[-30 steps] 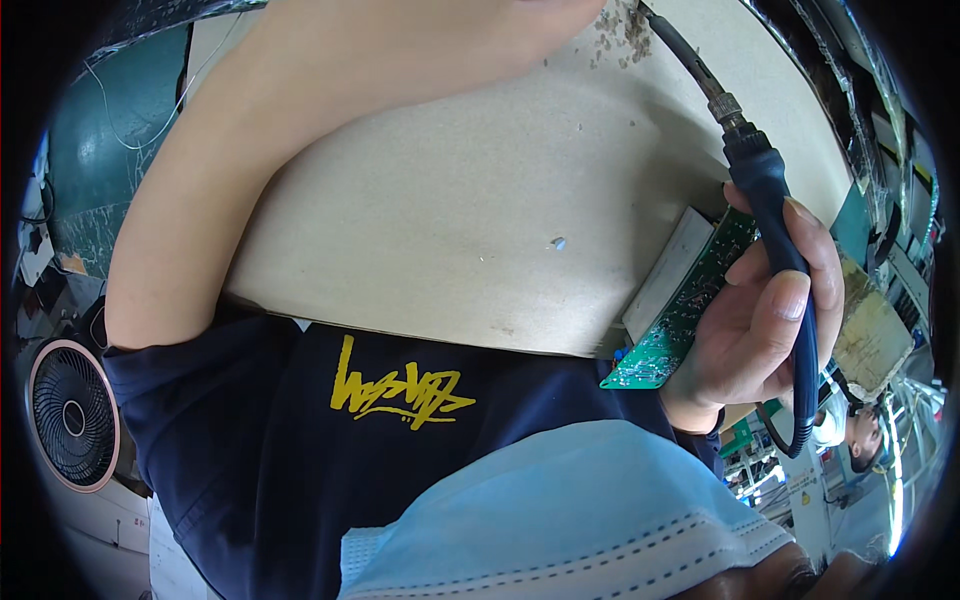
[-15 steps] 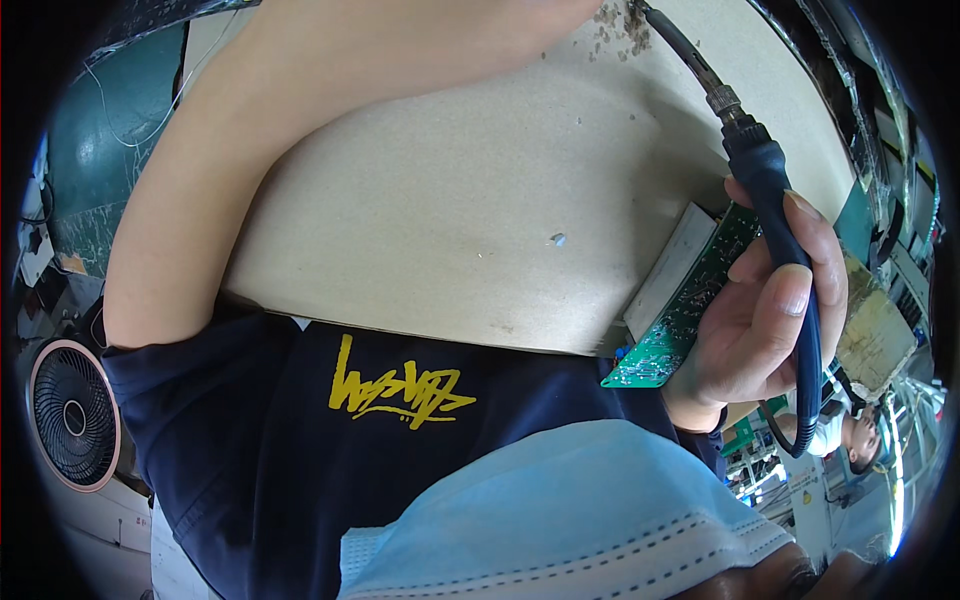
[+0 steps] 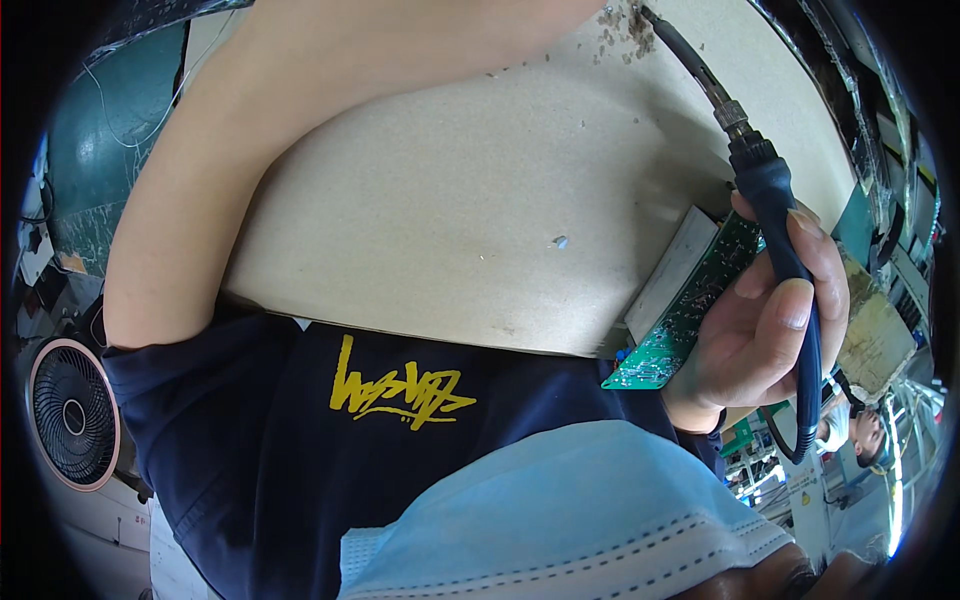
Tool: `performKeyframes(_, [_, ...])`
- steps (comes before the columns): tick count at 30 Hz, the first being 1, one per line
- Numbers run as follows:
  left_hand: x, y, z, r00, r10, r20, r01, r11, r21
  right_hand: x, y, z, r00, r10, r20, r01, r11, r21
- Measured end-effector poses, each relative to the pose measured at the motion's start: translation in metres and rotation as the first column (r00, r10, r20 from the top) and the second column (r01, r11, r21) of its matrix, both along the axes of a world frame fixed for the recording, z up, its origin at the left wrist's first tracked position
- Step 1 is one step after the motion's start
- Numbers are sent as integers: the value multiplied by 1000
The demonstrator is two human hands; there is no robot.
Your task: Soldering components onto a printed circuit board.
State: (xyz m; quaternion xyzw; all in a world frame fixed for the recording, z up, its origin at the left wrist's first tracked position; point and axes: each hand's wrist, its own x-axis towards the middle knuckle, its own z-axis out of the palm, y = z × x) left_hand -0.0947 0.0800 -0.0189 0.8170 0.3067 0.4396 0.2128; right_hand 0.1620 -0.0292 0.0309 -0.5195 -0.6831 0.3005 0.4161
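Observation:
My right hand (image 3: 770, 310) is closed round the dark blue handle of a soldering iron (image 3: 768, 195). The iron tilts up and to the left, its tip at dark brown scorch marks (image 3: 628, 38) near the top edge of the picture. Beside that hand, a green circuit board (image 3: 655, 355) stands tilted with a pale grey metal block (image 3: 672, 270) along its left side. My left forearm reaches across the upper left; of my left hand (image 3: 555, 22) only a part shows near the scorch marks, and its fingers are cut off by the top edge.
A beige board (image 3: 430, 220) covers the work surface, with a small bluish scrap (image 3: 561, 242) on it. A pink-rimmed fan (image 3: 73, 415) stands at the lower left. To the right are a worn yellowish block (image 3: 875, 320) and, farther off, another person (image 3: 865, 435).
The soldering iron and my right hand have shifted very slightly down and to the right. The tip stays near the scorch marks, and my left arm has barely moved.

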Motion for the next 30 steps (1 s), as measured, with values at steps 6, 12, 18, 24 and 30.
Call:
performKeyframes(6, [32, 37, 54, 919, 13, -394, -336, 547, -767, 1, -1, 0, 1000, -15, 22, 15, 1000, -8])
performKeyframes(12, [15, 8, 11, 995, 60, -77, -77, 969, -235, 1, -1, 0, 999, -18, 28, 18, 1000, -6])
performKeyframes(18, [-1, -1, -5, 998, 60, -27, -62, 994, -95, 1, -3, -1, 999, -34, 9, 34, 999, 1])
performKeyframes(24, [5, -2, 7, 998, 56, -29, -59, 993, -102, 4, -3, -4, 997, -40, -72, 42, 998, 35])
performKeyframes(30, [-2, 0, 3, 994, 33, -107, -38, 999, -39, 8, -5, -6, 992, -17, -126, 29, 995, 92])
